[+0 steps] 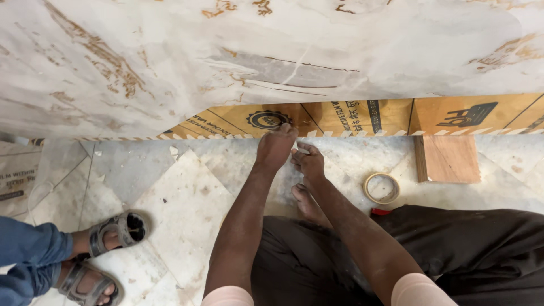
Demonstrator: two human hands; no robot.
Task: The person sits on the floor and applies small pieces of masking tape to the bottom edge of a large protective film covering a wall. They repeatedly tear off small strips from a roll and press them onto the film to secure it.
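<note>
- Left hand point(276, 146): fingers pressed together on the strip of masking tape point(238, 136) at the marble slab's point(170, 62) lower edge.
- Right hand point(309, 161): fingers pinching a small tape end point(302, 150) just beside it.
- Tape roll point(381, 187): on the floor point(187, 198), right.
- Risk: uneven pressure likely leaves the tape wrinkled or lifting.

1. A large slab of white marble point(170, 56) with rust-brown veining fills the upper part of the view; a thin crack line runs across its middle.
2. Below its lower edge runs a strip of orange-brown plywood sheeting point(351, 116) printed in black; a zigzag of tape edges it where it meets the floor.
3. The floor point(181, 198) is pale, dusty stone tile laid on the diagonal, littered with small chips and scraps.
4. A small square block of plain wood point(450, 158) lies on the floor at the right, against the plywood.
5. Light is soft and even; shadows are faint.
</note>
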